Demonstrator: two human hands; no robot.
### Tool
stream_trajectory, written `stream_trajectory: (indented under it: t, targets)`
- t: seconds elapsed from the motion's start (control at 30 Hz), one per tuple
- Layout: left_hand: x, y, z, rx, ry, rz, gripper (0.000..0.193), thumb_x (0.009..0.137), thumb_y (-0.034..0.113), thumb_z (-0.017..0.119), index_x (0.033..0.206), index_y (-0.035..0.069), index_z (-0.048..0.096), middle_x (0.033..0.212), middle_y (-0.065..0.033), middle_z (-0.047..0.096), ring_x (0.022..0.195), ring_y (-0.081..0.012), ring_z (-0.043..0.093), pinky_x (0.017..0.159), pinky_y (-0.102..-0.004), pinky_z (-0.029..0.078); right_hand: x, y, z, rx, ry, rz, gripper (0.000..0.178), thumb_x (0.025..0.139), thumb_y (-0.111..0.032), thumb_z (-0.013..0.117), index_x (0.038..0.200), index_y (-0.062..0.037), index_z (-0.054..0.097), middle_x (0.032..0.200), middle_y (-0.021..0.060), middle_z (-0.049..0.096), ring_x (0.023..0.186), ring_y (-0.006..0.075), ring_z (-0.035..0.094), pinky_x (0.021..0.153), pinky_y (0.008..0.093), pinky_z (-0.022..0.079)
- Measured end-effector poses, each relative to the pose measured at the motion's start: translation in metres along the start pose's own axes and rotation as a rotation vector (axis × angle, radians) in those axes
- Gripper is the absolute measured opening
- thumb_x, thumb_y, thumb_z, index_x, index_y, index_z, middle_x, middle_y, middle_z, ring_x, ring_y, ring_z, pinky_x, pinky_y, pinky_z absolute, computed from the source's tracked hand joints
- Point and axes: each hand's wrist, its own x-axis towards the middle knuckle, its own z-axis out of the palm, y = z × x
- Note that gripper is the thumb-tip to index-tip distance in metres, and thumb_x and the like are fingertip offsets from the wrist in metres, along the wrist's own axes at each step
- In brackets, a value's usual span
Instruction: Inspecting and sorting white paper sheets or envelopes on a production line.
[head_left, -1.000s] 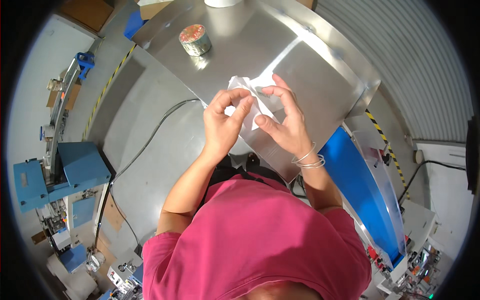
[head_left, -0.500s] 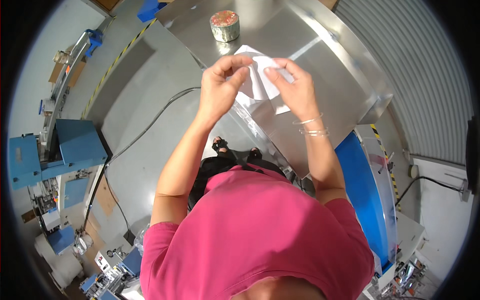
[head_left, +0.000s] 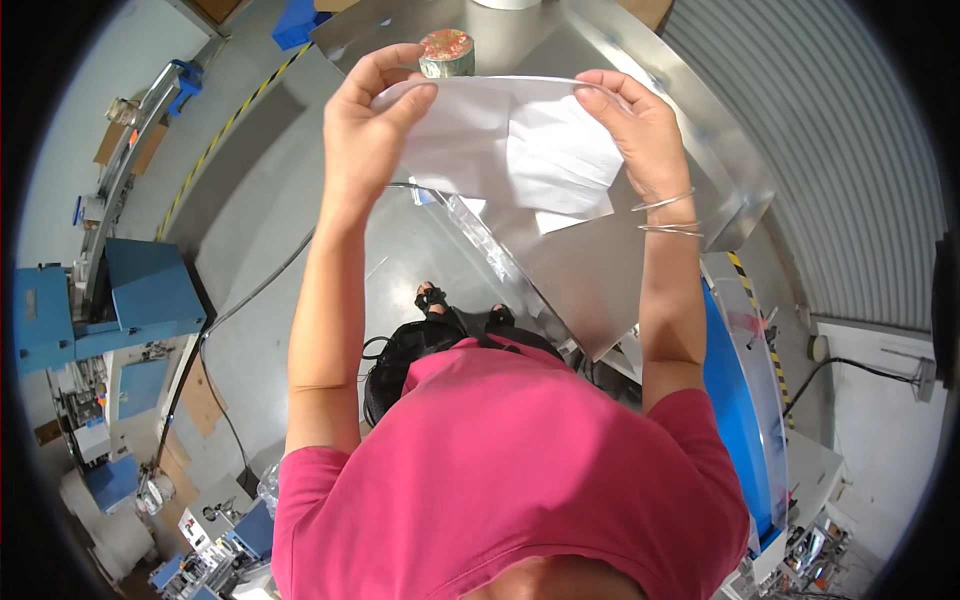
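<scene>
A white sheet (head_left: 455, 135), thin like paper or cloth, is stretched between my two hands above the metal table. My left hand (head_left: 365, 115) pinches its left top corner between thumb and fingers. At the opposite corner my right hand (head_left: 635, 120), with thin bangles at the wrist, grips it the same way. The sheet's upper edge runs nearly straight and its lower part hangs down with a few creases. Beneath it, another white piece (head_left: 575, 217) shows on the tabletop. Just beyond the sheet stands a round tin-like roll (head_left: 447, 52) with a red and green patterned top, partly hidden.
The metal table (head_left: 590, 290) has a raised rim on its right. A blue conveyor belt (head_left: 735, 390) runs to my right. Blue-covered machines (head_left: 155, 285) stand at the left. A dark cable (head_left: 270, 280) crosses the floor. A white round object (head_left: 505, 3) is at the far edge.
My hands have moved apart and slightly farther away, drawing the folded white sheet out wide between them. Its upper edge is now stretched, and it covers part of the roll.
</scene>
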Motion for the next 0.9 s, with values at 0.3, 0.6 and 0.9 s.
stream_trajectory:
  t: [0.3, 0.6, 0.9]
  targets:
    - [0.016, 0.011, -0.021, -0.132, -0.066, -0.124, 0.032, 0.081, 0.014, 0.071, 0.11, 0.002, 0.064, 0.093, -0.0032, 0.066, 0.086, -0.0109, 0.06, 0.08, -0.0234, 0.045, -0.006, -0.018, -0.015, 0.208, -0.102, 0.235, 0.033, 0.083, -0.024, 0.071, 0.102, 0.0018, 0.064, 0.091, 0.0044, 0.065, 0.084, 0.0087, 0.06, 0.074, 0.0209, 0.048]
    - [-0.014, 0.011, -0.006, 0.42, 0.326, 0.295, 0.017, 0.089, 0.017, 0.062, 0.098, 0.003, 0.063, 0.075, -0.0006, 0.058, 0.068, -0.0086, 0.052, 0.066, -0.0245, 0.045, -0.034, -0.029, -0.009, 0.123, 0.071, 0.085, 0.028, 0.085, -0.023, 0.069, 0.099, 0.0015, 0.065, 0.091, 0.0053, 0.066, 0.081, 0.0083, 0.06, 0.071, 0.0214, 0.048]
    - [-0.106, -0.049, 0.04, -0.799, -0.094, -0.686, 0.051, 0.096, 0.045, 0.039, 0.126, 0.004, 0.048, 0.122, -0.0114, 0.055, 0.107, -0.0245, 0.056, 0.091, -0.0392, 0.047, -0.115, -0.003, 0.077, -0.514, -0.528, -0.608, 0.009, 0.072, -0.018, 0.073, 0.078, -0.0133, 0.068, 0.125, 0.016, 0.055, 0.119, 0.0319, 0.048, 0.099, 0.0449, 0.034]
